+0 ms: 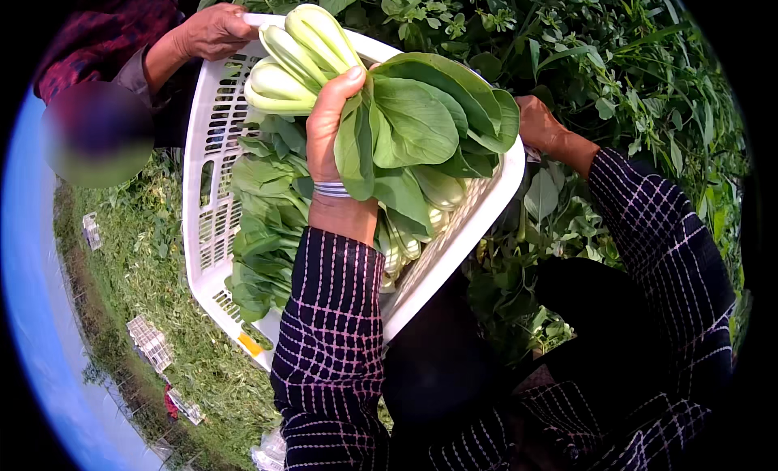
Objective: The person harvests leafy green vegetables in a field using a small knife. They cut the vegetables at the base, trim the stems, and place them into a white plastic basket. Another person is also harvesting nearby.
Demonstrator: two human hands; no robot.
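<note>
My left hand (340, 106), a striped band at its wrist, grips several bok choy heads (304, 57) over a white plastic crate (200, 228). Their pale stem bases point to the upper left and their broad green leaves spread to the right. More bok choy (261, 228) lies inside the crate, with leaves at the left and pale bases at the right. My right hand (538, 124) is at the crate's right outer side; its fingers are partly hidden behind leaves and the rim, and a small pale thing shows beneath it.
Another person's hand (213, 33) holds the crate's upper left corner. Dense leafy plants (608, 76) grow beyond and to the right of the crate. Farther off at the left, white crates (149, 343) stand in the field, near a strip of brown ground.
</note>
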